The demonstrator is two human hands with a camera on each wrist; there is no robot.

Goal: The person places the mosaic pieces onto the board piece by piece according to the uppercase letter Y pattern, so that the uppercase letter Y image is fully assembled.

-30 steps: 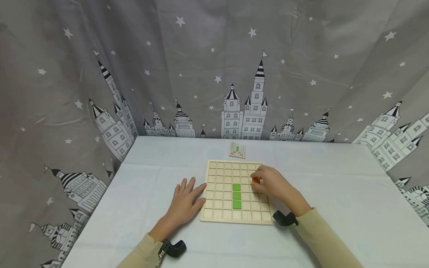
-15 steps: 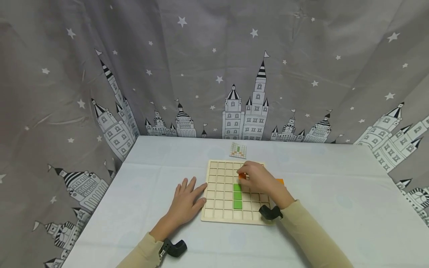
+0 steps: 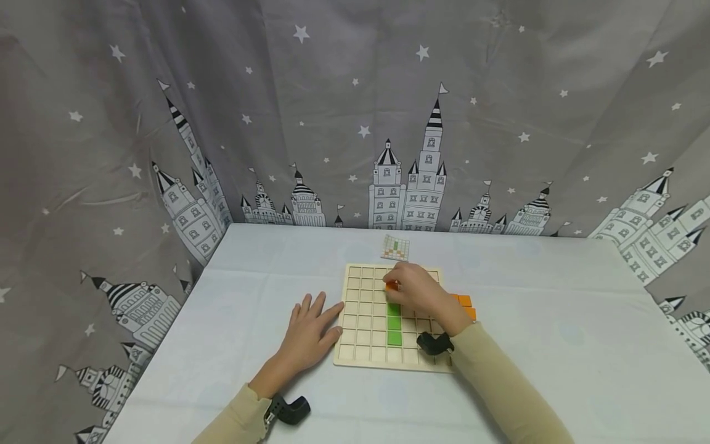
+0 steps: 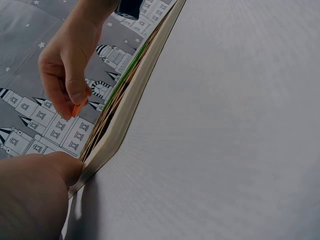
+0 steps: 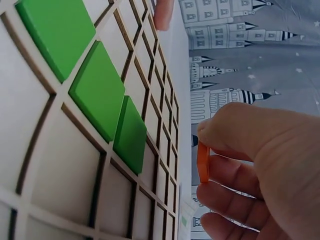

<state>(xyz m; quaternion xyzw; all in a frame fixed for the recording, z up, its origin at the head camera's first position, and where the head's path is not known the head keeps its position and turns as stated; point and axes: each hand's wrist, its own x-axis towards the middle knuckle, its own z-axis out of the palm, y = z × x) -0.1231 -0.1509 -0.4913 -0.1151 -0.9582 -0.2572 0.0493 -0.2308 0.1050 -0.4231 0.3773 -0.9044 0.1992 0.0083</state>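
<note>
A wooden grid board (image 3: 357,351) lies on the white table, with three green square tiles (image 3: 394,324) set in one column. Above the board, just beyond the top green tile, my right hand (image 3: 417,288) pinches an orange tile (image 5: 203,162) between thumb and fingertips. The tile stands on edge in that grip, apart from the board in the left wrist view. My left hand (image 3: 304,342) rests flat with fingers spread, its fingertips touching the board's left edge. The right hand and forearm hide part of the board's right side.
Several orange tiles (image 3: 465,301) lie right of the board, partly behind the right wrist. A small pattern card (image 3: 395,247) with green and orange squares lies beyond the board. A grey curtain (image 3: 310,111) printed with castles hangs behind the table.
My right hand has carried the orange tile leftward across the board, from its right side to above the green column. Loose orange tiles came into sight behind it. The left hand stayed put.
</note>
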